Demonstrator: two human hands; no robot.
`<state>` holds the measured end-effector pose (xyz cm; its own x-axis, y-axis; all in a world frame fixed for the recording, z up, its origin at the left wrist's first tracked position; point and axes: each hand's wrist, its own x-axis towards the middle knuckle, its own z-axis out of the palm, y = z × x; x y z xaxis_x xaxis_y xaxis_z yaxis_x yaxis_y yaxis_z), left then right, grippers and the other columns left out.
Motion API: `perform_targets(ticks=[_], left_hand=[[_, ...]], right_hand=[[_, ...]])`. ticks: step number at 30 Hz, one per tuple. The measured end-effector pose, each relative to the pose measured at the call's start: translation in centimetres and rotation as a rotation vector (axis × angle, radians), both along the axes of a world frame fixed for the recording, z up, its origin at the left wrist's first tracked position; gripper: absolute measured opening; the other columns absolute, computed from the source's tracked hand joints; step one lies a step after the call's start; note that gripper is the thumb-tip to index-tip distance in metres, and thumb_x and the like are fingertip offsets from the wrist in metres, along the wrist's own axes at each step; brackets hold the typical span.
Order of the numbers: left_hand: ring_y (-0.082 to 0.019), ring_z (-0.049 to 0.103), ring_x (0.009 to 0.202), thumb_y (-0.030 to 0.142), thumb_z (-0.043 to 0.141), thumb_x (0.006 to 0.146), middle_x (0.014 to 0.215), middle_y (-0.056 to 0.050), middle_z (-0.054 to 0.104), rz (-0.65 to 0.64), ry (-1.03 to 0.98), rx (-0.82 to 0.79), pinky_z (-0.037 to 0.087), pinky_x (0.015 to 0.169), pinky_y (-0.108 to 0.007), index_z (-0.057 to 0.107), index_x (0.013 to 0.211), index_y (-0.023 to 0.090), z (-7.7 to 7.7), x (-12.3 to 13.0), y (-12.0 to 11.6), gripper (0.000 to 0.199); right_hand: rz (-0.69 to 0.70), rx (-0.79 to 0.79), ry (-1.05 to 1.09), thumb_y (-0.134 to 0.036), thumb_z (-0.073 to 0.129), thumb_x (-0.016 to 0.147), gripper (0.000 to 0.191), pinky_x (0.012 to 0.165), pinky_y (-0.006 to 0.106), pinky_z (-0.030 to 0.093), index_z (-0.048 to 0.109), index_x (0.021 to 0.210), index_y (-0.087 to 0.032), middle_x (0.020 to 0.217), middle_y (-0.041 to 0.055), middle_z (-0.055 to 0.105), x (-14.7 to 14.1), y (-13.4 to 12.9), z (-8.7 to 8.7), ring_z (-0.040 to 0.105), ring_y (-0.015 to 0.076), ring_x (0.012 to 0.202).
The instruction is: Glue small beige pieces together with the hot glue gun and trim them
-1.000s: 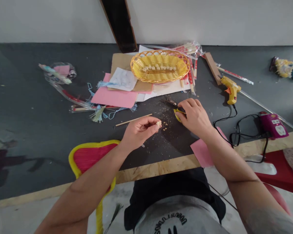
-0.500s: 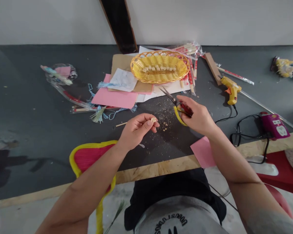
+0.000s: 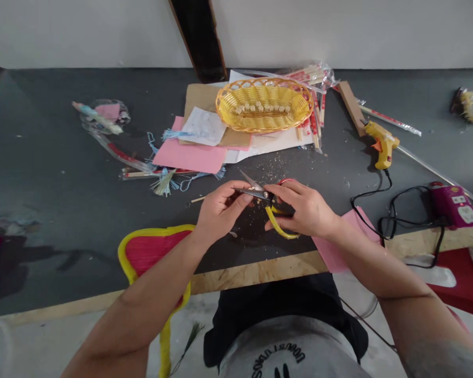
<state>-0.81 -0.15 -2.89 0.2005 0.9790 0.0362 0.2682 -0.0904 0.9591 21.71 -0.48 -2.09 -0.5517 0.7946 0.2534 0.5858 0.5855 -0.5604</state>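
My left hand pinches a small pale flower-shaped piece, mostly covered now by my fingers and the blades. In my right hand are scissors with yellow handle grips, their blades spread apart and reaching to the piece at my left fingertips. Pale crumbs and cut bits lie on the dark table beneath. Behind the hands, a yellow woven basket holds a row of several similar small pale pieces.
Right of the basket lie a yellow glue gun, its black cord and a purple box. Pink paper and tassels lie left. Another pink sheet overhangs the front edge by my right forearm.
My right hand has brought the scissors down and left, so the blades now meet the piece in my left hand. The view has shifted slightly.
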Motion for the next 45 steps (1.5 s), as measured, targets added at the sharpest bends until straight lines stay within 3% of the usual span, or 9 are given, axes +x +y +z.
perform_targets(ticks=[6, 12, 20, 24, 29, 38, 45], left_hand=[[-0.016, 0.07, 0.074, 0.04, 0.066, 0.089, 0.093, -0.006, 0.077, 0.007, 0.061, 0.06, 0.054, 0.068, -0.025, 0.071, 0.096, 0.018, 0.1, -0.1, -0.1, 0.024], [-0.019, 0.072, 0.085, 0.033, 0.065, 0.089, 0.1, -0.006, 0.078, 0.012, 0.13, 0.11, 0.056, 0.078, -0.027, 0.073, 0.095, 0.02, 0.5, 0.0, -0.2, 0.016], [-0.018, 0.072, 0.077, 0.032, 0.065, 0.088, 0.088, -0.004, 0.078, 0.017, 0.179, 0.15, 0.056, 0.072, -0.027, 0.074, 0.087, 0.021, 0.6, 0.0, -0.3, 0.015], [-0.016, 0.07, 0.067, 0.036, 0.067, 0.088, 0.073, -0.002, 0.076, 0.006, 0.077, 0.069, 0.055, 0.063, -0.024, 0.073, 0.082, 0.02, 0.5, 0.0, -0.2, 0.017], [-0.017, 0.072, 0.069, 0.046, 0.071, 0.084, 0.084, -0.007, 0.078, 0.021, -0.15, -0.056, 0.059, 0.068, -0.027, 0.074, 0.091, 0.017, 0.4, 0.0, 0.1, 0.03], [-0.019, 0.072, 0.074, 0.052, 0.068, 0.085, 0.085, -0.008, 0.076, -0.171, -0.164, -0.15, 0.059, 0.07, -0.029, 0.072, 0.09, 0.017, 0.7, -0.3, 0.3, 0.036], [-0.016, 0.068, 0.069, 0.052, 0.062, 0.089, 0.077, -0.006, 0.073, -0.219, -0.046, -0.084, 0.056, 0.069, -0.027, 0.069, 0.083, 0.018, 0.9, -0.4, 0.7, 0.035]], right_hand=[[0.031, 0.003, -0.01, -0.053, 0.069, 0.085, 0.064, 0.08, 0.033, 0.057, 0.057, 0.133, -0.012, 0.106, 0.0133, 0.068, -0.1, -0.1, -0.1, 0.067, 0.0216, 0.089], [0.022, 0.112, -0.102, -0.056, 0.06, 0.091, 0.061, 0.086, 0.035, 0.057, 0.058, 0.133, -0.013, 0.107, 0.014, 0.069, 0.1, -0.1, -0.4, 0.068, 0.0248, 0.099], [-0.011, 0.173, -0.176, -0.055, 0.056, 0.094, 0.058, 0.08, 0.032, 0.058, 0.06, 0.133, -0.013, 0.101, 0.0118, 0.072, 0.0, -0.4, -0.8, 0.069, 0.022, 0.091], [-0.011, 0.189, -0.167, -0.049, 0.052, 0.098, 0.049, 0.068, 0.027, 0.054, 0.062, 0.129, -0.013, 0.089, 0.0084, 0.072, 0.0, -0.4, -0.8, 0.069, 0.018, 0.078], [-0.062, 0.077, 0.012, -0.052, 0.06, 0.093, 0.053, 0.072, 0.029, 0.055, 0.061, 0.129, -0.014, 0.095, 0.0099, 0.07, 0.1, 0.2, -0.2, 0.066, 0.0186, 0.08], [0.076, 0.081, 0.012, -0.056, 0.066, 0.086, 0.059, 0.088, 0.037, 0.055, 0.061, 0.129, -0.016, 0.101, 0.0117, 0.067, 0.6, 0.6, -0.6, 0.065, 0.0241, 0.098], [0.073, 0.091, -0.075, -0.049, 0.069, 0.087, 0.054, 0.08, 0.032, 0.056, 0.062, 0.13, -0.016, 0.1, 0.0105, 0.069, 0.8, 0.3, -0.4, 0.067, 0.0215, 0.091]])
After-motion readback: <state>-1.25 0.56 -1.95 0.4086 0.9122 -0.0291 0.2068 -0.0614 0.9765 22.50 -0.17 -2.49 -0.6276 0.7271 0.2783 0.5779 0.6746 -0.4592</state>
